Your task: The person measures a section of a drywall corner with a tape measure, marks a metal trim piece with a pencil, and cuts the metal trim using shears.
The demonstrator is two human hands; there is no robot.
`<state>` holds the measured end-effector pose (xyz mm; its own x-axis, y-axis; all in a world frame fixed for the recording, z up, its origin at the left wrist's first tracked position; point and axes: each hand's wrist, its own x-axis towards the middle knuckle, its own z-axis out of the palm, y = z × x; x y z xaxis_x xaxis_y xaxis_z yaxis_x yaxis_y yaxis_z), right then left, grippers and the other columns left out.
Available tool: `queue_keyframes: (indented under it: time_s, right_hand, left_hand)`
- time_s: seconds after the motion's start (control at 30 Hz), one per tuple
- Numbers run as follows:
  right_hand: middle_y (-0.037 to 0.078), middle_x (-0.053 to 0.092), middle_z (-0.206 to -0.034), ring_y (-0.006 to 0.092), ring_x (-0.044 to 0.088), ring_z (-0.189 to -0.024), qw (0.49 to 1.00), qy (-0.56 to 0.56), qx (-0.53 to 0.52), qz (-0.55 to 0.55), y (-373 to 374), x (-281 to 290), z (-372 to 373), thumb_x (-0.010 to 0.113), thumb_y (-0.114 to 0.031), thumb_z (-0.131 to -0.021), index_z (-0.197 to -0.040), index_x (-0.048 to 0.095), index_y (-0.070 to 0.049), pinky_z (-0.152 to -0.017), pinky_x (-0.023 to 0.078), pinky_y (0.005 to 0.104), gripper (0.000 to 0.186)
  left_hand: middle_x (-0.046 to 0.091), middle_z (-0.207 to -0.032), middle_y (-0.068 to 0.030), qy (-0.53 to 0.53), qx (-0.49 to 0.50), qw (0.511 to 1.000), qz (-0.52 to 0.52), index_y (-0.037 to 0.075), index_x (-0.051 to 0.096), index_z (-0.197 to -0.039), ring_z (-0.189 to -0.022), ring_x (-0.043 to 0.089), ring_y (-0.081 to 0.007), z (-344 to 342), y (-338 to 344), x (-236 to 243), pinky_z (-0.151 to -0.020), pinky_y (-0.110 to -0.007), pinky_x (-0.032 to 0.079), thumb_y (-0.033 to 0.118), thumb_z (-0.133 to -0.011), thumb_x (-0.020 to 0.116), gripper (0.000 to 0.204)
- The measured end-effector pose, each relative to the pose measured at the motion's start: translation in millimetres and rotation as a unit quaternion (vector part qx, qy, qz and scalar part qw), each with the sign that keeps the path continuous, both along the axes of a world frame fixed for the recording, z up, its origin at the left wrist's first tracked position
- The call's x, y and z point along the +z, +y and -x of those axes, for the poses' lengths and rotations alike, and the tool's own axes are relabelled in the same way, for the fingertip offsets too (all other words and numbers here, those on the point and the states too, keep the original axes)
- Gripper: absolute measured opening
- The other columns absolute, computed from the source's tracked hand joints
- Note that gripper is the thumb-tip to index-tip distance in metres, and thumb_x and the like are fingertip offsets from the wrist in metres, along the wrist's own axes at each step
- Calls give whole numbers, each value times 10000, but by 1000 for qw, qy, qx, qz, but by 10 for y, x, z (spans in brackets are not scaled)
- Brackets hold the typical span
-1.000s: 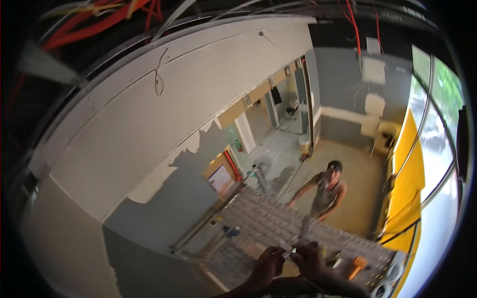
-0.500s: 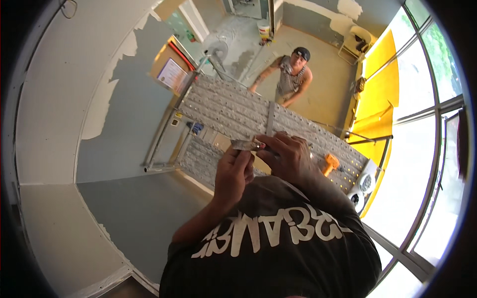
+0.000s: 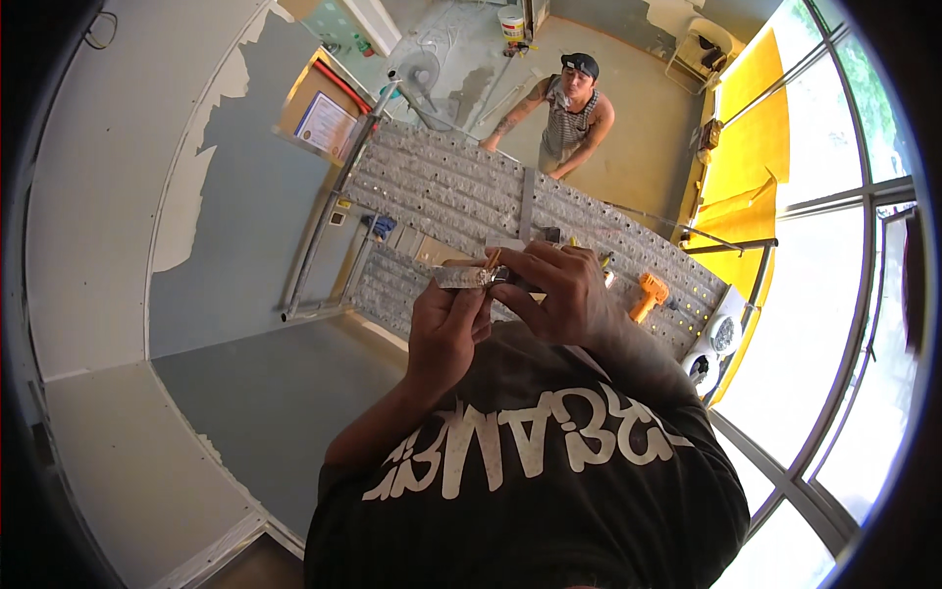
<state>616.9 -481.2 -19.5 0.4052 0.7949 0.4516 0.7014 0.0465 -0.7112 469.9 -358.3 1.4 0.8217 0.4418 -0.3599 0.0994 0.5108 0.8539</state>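
Observation:
In front of my chest my left hand (image 3: 446, 319) pinches a short, flat, pale grey strip (image 3: 458, 278) between thumb and fingers. Close against it, my right hand (image 3: 559, 294) is closed, thumb and fingertips meeting at the strip's right end. A small shiny metal piece (image 3: 500, 275) shows between the two hands. Thin orange-brown bits (image 3: 493, 258) stick up beside it. My right fingers cover part of this, so its exact kind is hidden.
Below me lies a perforated metal scaffold platform (image 3: 432, 182) with an orange cordless drill (image 3: 650, 294) and a white round-faced device (image 3: 724, 332). A person (image 3: 574, 118) stands beyond its far edge. A fan (image 3: 420, 71) and a bucket (image 3: 511, 22) stand on the floor.
My hands have shifted slightly left, and the strip now lies flatter. The orange-brown bits and shiny metal have come into sight at its right end. The other person's head has tilted.

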Motion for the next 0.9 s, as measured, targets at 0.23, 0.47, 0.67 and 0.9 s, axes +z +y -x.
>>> queue_keyframes:
  time_s: [0.23,0.47,0.67,0.9]
  right_hand:
    - [70,627,-711,266,635,-570,1000,6,-4,-4,19,-43,30,780,-277,-828,-1104,701,-59,-518,481,386,361]
    - [58,611,-682,250,617,-546,1000,-27,1,15,59,8,75,785,-280,-817,-1117,701,-85,-506,473,381,368]
    - [131,696,-813,201,713,-724,945,122,-301,30,-176,-476,-763,708,-127,-883,-1072,731,-30,-657,542,338,214]
    - [114,640,-736,229,637,-607,999,22,-19,-23,20,-22,-22,784,-107,-825,-1151,706,-19,-557,498,361,347]
  left_hand:
    - [488,-762,15,-16,-10,1000,-20,41,546,-1188,-583,382,-36,21,3,35,-500,-220,310,132,-1042,493,181]
    - [468,-775,8,-48,6,999,-8,47,541,-1151,-580,348,-43,130,3,-11,-504,-213,300,133,-1039,507,146]
    - [464,-753,18,51,68,994,-71,30,575,-1094,-566,331,-39,362,-55,290,-497,-211,282,194,-1049,518,180]
    - [484,-763,33,11,62,997,33,35,575,-1117,-567,372,-25,190,88,97,-489,-209,303,182,-1056,510,171]
